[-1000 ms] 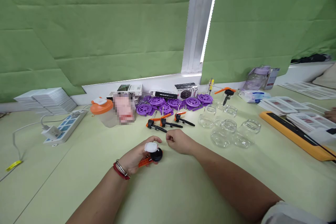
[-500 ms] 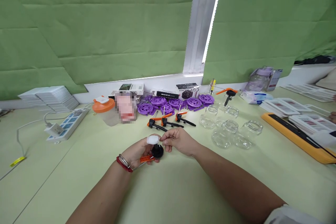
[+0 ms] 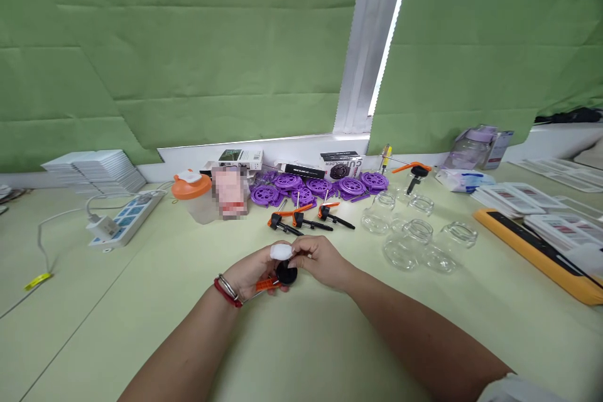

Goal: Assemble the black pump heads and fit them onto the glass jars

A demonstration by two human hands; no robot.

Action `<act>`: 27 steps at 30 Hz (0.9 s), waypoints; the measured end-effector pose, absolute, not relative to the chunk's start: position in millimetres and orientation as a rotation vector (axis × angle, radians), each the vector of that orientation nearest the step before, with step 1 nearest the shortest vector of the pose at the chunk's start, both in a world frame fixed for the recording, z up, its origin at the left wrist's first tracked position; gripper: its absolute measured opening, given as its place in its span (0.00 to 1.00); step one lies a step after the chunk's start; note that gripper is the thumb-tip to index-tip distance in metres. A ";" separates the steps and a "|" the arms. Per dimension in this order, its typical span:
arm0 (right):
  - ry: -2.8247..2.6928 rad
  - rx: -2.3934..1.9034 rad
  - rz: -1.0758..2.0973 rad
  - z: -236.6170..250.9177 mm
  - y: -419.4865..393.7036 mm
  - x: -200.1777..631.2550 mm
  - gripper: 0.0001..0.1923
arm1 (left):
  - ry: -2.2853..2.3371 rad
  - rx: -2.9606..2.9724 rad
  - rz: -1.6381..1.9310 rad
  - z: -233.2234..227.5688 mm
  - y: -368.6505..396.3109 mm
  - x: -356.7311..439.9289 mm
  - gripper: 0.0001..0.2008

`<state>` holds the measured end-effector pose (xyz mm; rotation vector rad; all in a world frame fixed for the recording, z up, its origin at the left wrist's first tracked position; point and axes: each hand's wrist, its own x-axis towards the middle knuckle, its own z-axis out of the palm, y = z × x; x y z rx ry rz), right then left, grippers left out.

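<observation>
My left hand (image 3: 249, 275) is closed around a black round part with an orange handle (image 3: 267, 284) and a thin metal rod. A white wrapping (image 3: 281, 252) covers the tip of my left thumb. My right hand (image 3: 321, 259) has its fingertips pinched together at the top of the black round part (image 3: 287, 275). What lies between those fingertips is too small or hidden to make out. Just beyond my hands lie three black shafts with orange handles (image 3: 311, 223).
Purple round plastic parts (image 3: 301, 191) lie along the back before a cup holder box (image 3: 342, 166). Clear glass jars (image 3: 409, 245) stand right of them. An orange-lidded cup (image 3: 193, 191) and a power strip (image 3: 129, 220) are left. An orange-and-black tool (image 3: 532, 254) lies far right.
My right fingertips have moved from beside the black round part onto its top. The left hand keeps its hold. The view has shifted slightly.
</observation>
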<state>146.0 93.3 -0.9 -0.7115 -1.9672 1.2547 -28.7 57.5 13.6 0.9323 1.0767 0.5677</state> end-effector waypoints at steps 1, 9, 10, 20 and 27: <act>-1.962 -0.715 1.255 -1.7 93.5 145.9 0.02 | 1.078 0.933 0.566 13.8 57.4 -28.5 0.19; -1.893 -0.705 1.304 -9.6 92.5 144.1 0.04 | 1.043 0.941 0.573 15.1 57.1 -27.3 0.18; -1.883 -0.700 1.306 -10.0 92.1 143.9 0.04 | 1.043 0.940 0.572 15.1 57.2 -27.3 0.19; -1.865 -0.682 1.230 -17.0 90.2 141.7 0.07 | 1.074 0.921 0.559 19.6 56.3 -25.4 0.20; -1.925 -0.677 1.286 -16.9 87.3 145.3 0.13 | 1.038 0.928 0.543 14.0 58.2 -28.5 0.21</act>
